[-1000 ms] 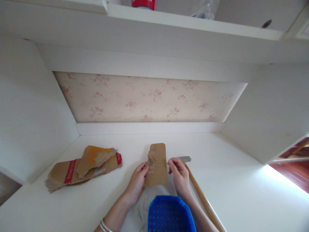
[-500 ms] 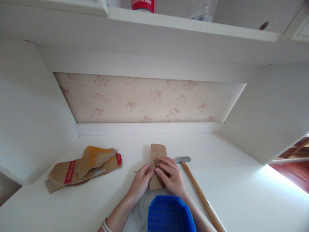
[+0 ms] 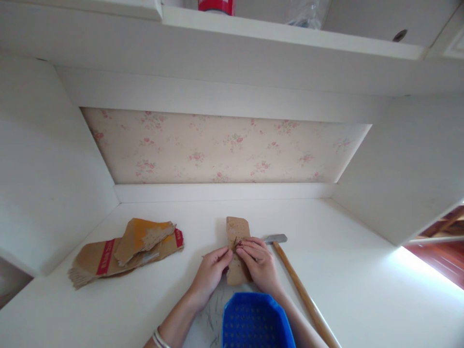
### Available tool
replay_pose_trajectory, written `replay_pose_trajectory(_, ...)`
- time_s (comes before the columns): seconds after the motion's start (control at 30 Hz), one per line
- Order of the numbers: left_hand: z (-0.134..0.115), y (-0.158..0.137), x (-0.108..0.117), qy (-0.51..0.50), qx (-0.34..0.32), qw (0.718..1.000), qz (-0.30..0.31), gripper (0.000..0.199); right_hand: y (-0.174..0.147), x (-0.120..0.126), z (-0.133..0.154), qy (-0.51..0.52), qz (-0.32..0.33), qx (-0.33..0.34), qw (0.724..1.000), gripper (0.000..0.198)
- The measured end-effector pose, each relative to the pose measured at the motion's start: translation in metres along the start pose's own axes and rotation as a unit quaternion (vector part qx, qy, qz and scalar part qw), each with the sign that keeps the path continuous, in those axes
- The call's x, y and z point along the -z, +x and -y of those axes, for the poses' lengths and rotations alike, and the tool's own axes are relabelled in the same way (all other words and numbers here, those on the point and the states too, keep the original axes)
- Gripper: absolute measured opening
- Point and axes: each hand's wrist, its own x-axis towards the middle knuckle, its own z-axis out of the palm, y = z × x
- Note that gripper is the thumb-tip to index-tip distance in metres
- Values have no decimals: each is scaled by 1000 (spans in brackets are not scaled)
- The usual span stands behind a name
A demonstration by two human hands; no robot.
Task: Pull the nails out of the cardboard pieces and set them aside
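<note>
A small strip of brown cardboard [image 3: 238, 227] lies on the white counter under both hands. My left hand [image 3: 212, 270] is closed at its left edge, thumb and fingers pinched together. A thin tip sticks out to the left behind those fingers; what it belongs to is hidden. From the right, my right hand [image 3: 259, 261] is closed with bent fingertips around thin dark nail-like pieces [image 3: 236, 241] above the cardboard. My fingertips nearly meet there. Close by on the right lies a hammer [image 3: 295, 278] with a wooden handle, its metal head partly behind my right hand.
A blue perforated basket [image 3: 255, 319] stands in front, between my forearms. Thin dark pieces [image 3: 212, 314] are scattered on the counter to its left. Torn cardboard pieces [image 3: 126, 253] lie at the left. Overhead, a shelf [image 3: 275, 41] holds a red can [image 3: 216, 6].
Small finger shifts only: my left fingertips have drawn slightly off the cardboard's middle, and the dark pieces have tilted a little in my right fingers. The view has tipped slightly.
</note>
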Motion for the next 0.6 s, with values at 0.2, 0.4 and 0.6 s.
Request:
replay_pose_trajectory(0.2,0,1,0,-22,-4,1000,14,28,0,3,1,-15,23,-3,1000,14)
replay_pose_trajectory(0.4,1,1,1,-31,-10,999,26,29,0,1,2,-24,32,-1,999,15)
replay_pose_trajectory(0.6,3,0,2,-34,-18,999,19,26,-2,-3,2,-18,40,13,999,18)
